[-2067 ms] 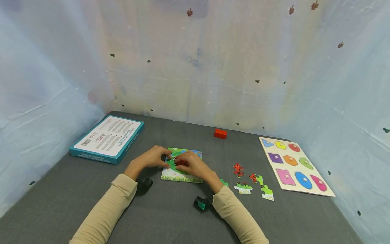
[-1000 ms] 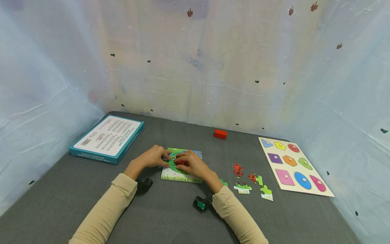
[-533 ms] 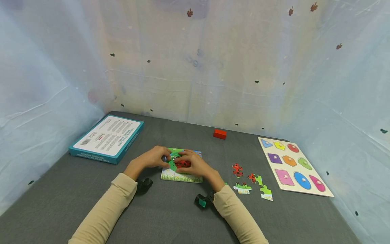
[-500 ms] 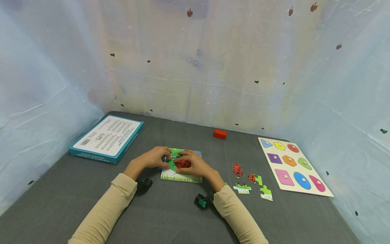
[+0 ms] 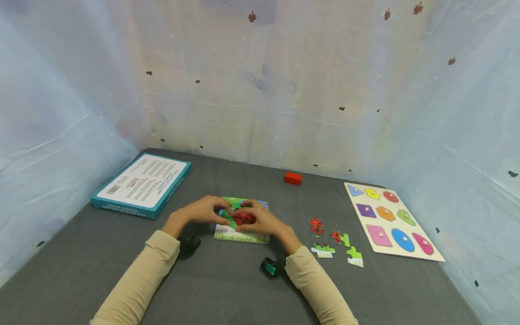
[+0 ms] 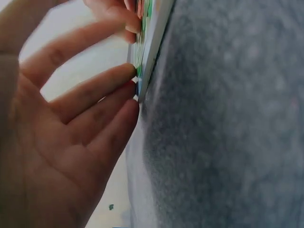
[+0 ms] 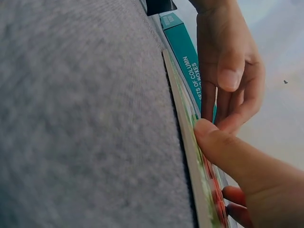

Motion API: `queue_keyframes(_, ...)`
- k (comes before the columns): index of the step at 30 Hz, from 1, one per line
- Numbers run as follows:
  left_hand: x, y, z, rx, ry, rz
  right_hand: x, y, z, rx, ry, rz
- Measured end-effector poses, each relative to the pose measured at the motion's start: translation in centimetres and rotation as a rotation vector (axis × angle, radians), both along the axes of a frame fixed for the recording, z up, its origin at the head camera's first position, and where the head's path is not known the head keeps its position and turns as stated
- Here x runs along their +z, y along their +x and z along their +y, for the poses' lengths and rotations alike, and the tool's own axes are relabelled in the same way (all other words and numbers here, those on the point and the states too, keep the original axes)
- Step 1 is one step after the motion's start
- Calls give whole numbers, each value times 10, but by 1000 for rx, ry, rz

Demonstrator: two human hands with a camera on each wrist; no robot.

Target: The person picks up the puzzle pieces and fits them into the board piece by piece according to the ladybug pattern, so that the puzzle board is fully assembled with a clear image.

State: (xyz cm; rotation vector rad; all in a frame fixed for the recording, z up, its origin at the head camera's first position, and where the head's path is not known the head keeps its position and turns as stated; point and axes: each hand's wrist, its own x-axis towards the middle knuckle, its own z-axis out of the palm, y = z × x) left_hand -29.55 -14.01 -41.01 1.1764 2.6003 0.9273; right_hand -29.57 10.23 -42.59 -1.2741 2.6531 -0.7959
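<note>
A square jigsaw board (image 5: 241, 235) with a ladybug picture on green lies flat in front of me, seen edge-on in both wrist views. My left hand (image 5: 206, 211) arches over its left part; in the left wrist view several extended fingertips touch the board's far edge and surface. From the right, my right hand (image 5: 260, 220) rests on the picture, thumb toward the near side and fingers toward the far side. The red ladybug (image 5: 244, 219) shows between them. Both index fingertips come together near the ladybug's head. Right of the board lie several loose jigsaw pieces (image 5: 316, 226).
A teal box (image 5: 142, 185) lies at the left. On the right is a wooden shape-peg board (image 5: 386, 214) with coloured knobbed shapes. A red block (image 5: 293, 178) sits near the back edge of the grey table (image 5: 219, 289). Pale sheeting (image 5: 243, 90) surrounds the table.
My left hand has shifted slightly right, its index finger reaching the right hand's fingertips. My right hand's fingers have spread and uncovered more of the ladybug. The loose pieces have stayed put.
</note>
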Motion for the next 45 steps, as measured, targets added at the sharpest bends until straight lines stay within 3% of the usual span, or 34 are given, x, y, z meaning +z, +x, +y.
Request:
queue_keyframes(5, 2, 1, 1, -28, 1, -22, 3, 1, 0, 2, 47, 2)
queue_keyframes(11, -1, 2, 4, -60, -74, -11, 7, 2, -1, -15, 88, -41)
queue_keyframes(21, -3, 1, 7, -37, -92, -9, 11, 0, 2, 9, 95, -77)
queue_keyframes(25, -3, 3, 9, -28, -98, -11, 15, -2, 10, 33, 62, -34)
queue_keyframes(34, -4, 6, 10, -7, -130, -60, 34, 1, 55, 32, -62, 74)
queue_keyframes(45, -6, 6, 8, -7, -114, -88, 53, 15, 135, -158, -98, 144)
